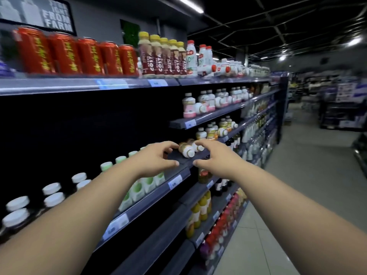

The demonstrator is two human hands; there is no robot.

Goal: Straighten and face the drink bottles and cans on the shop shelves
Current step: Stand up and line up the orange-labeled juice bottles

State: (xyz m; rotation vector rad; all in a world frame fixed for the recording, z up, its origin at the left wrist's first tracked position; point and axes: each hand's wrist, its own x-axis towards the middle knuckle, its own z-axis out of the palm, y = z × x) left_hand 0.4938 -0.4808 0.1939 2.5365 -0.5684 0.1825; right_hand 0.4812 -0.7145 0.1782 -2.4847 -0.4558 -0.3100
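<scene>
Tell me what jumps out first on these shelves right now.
The left hand and right hand reach from either side toward two white-capped bottles lying on their sides on a middle shelf. On the top shelf, a row of red cans stands upright at the left. Further right, several red-capped white bottles lie toppled.

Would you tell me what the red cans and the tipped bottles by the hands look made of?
Red cans: probably metal, glossy printed skin with bright highlights. Tipped bottles: likely plastic, smooth tan body under a white cap; blur leaves it open.
</scene>
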